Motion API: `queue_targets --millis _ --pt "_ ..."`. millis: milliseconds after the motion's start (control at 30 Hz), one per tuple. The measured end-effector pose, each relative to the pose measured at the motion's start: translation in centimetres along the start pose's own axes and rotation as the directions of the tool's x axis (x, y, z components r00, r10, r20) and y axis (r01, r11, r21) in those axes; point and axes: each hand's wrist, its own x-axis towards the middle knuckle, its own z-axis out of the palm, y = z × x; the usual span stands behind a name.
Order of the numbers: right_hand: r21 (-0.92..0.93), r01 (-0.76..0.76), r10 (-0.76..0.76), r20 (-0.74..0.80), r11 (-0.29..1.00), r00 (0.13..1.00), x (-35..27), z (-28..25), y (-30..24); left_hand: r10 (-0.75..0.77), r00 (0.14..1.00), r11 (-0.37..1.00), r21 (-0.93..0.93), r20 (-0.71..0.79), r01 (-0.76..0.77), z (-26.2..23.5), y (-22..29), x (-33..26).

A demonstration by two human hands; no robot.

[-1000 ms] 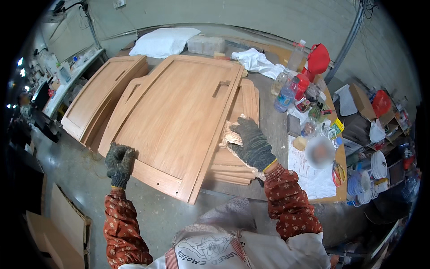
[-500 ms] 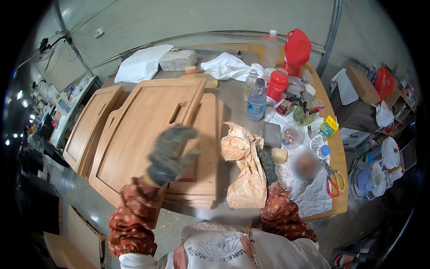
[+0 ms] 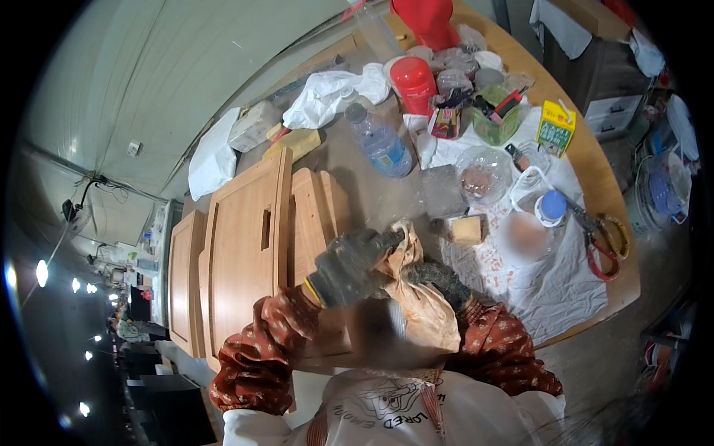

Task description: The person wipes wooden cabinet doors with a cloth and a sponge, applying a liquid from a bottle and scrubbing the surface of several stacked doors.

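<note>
Stained cloth (image 3: 425, 312) at worktop (image 3: 625, 290) near edge: likely light, limp; grip bunched top. Left hand (image 3: 351, 269): fingers pinching it. Right hand (image 3: 444, 282): touching, can't tell finger closure.

Dark lettering on the white fabric apron (image 3: 383, 405), six o'clock; pale characters on the boxy yellow-and-green packet (image 3: 555, 129), two o'clock.

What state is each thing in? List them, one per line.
Stained cloth: crumpled
Left hand: gloved, gripping that cloth
Right hand: gloved, against that cloth; grip unclear
White cloth at back: crumpled
Blue-labelled bottle: capped
Blue-topped bottle: capped
Clear bowl: holding something brown
Wooden panels: stacked
</note>
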Motion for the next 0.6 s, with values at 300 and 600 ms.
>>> queue_targets --millis 300,600 --pt "-0.977 0.183 -0.541 0.097 0.106 0.835 0.6 2.6 2.1 -0.270 0.962 0.515 -0.851 -0.043 0.106 -0.7 -5.0 -2.1" --pt "-0.941 0.115 -0.535 0.279 -0.319 0.798 0.8 2.5 1.1 -0.175 0.978 0.814 -0.576 -0.115 0.078 -2.0 -3.0 -1.6"
